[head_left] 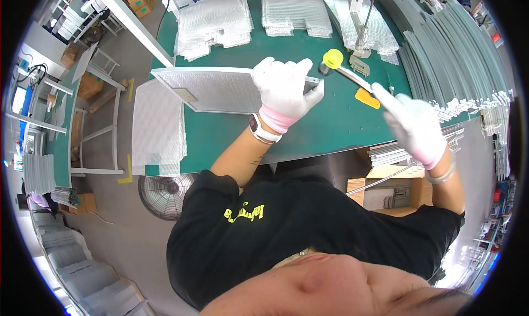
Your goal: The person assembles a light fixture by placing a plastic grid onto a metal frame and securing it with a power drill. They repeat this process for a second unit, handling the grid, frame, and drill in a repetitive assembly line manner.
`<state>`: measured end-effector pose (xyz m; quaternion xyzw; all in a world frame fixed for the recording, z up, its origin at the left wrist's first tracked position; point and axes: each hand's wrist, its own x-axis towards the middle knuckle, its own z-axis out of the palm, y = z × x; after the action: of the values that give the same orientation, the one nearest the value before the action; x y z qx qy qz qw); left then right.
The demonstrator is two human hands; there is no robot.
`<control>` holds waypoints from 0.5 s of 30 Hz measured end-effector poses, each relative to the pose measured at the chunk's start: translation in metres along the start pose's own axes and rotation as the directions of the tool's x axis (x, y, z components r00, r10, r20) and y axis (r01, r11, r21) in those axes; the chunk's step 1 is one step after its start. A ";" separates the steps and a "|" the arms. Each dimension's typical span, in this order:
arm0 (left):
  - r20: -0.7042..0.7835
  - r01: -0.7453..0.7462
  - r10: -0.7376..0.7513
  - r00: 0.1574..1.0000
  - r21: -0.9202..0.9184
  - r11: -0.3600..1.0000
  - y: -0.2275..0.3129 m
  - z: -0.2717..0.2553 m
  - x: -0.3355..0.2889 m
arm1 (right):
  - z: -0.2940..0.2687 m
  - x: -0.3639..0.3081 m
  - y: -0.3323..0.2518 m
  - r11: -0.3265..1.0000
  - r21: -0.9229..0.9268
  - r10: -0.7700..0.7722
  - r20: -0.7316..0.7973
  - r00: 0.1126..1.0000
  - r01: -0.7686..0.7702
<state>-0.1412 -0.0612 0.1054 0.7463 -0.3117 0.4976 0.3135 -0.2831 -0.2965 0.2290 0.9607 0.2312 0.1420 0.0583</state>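
My left hand [286, 90], in a white glove with a pink cuff, is closed on the right end of a framed mesh panel [220, 90]. The panel is thin and grey-edged, tilted up on the green table [231, 137]. My right hand [416, 126], also gloved and slightly blurred, grips the handle of a mallet [333, 58] with a yellow and black head. That head hovers just beyond the panel's right corner; whether it touches cannot be told. A flat yellow piece [367, 98] lies under the mallet's handle.
Stacks of silvery mesh sheets [215, 21] line the table's far side, with another mesh stack [158, 123] at the left. Long grey metal strips [457, 57] are piled at the right. Small grey plastic parts [359, 67] sit by a stand. Below are a fan [165, 195] and a cardboard box [355, 192].
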 end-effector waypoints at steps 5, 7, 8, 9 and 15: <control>0.047 -0.009 0.008 0.999 0.005 1.000 -0.002 -0.003 -0.002 | 0.013 -0.010 -0.017 0.787 0.612 0.328 -0.311 0.892 -0.077; 0.070 -0.002 0.001 0.998 0.007 1.000 -0.001 -0.004 -0.003 | 0.015 -0.004 -0.015 0.986 0.158 0.039 0.064 0.997 -0.049; 0.081 -0.002 0.001 0.997 0.011 1.000 -0.002 -0.006 -0.003 | 0.024 -0.005 -0.015 0.951 0.267 0.140 0.078 0.987 -0.156; 0.084 -0.016 0.017 0.996 -0.010 1.000 -0.002 -0.007 -0.002 | 0.041 -0.008 -0.016 0.892 0.371 0.237 0.103 0.966 -0.258; 0.075 -0.129 0.148 0.986 -0.209 0.969 -0.007 -0.014 -0.003 | 0.167 -0.034 0.004 0.816 0.327 0.350 0.377 0.858 -0.476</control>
<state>-0.1443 -0.0462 0.1060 0.7083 -0.4262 0.4497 0.3385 -0.2606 -0.3240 0.0622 0.9883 0.0275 -0.0476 -0.1422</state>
